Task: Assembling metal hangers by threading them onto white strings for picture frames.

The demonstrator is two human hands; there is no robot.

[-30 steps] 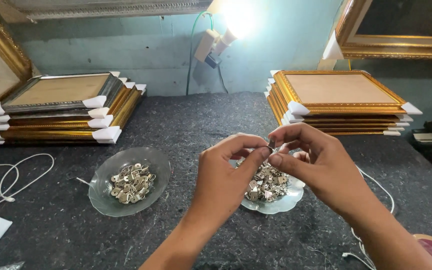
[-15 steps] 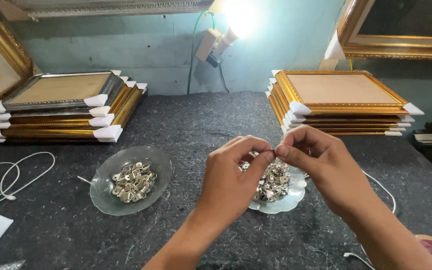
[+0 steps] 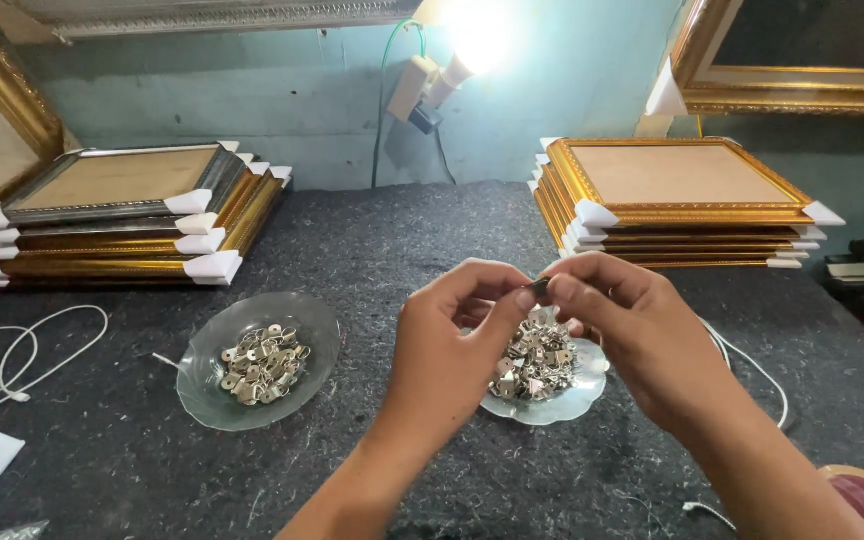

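- Hands meet: our left hand (image 3: pixel 447 345) and right hand (image 3: pixel 642 335) pinch one small metal piece (image 3: pixel 539 288) between fingertips.
- It hovers above the near-right dish (image 3: pixel 552 405) of metal pieces.
- Another dish (image 3: pixel 252 400) sits left.

A tiny metal hanger clip (image 3: pixel 540 287) sits pinched between fingertips, mostly hidden. Below lies a glass dish (image 3: pixel 580 392), heaped with silver clips (image 3: pixel 532 365).

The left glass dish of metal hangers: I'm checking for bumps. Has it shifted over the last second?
No. The left glass dish lies in the same spot below the left stack of frames.
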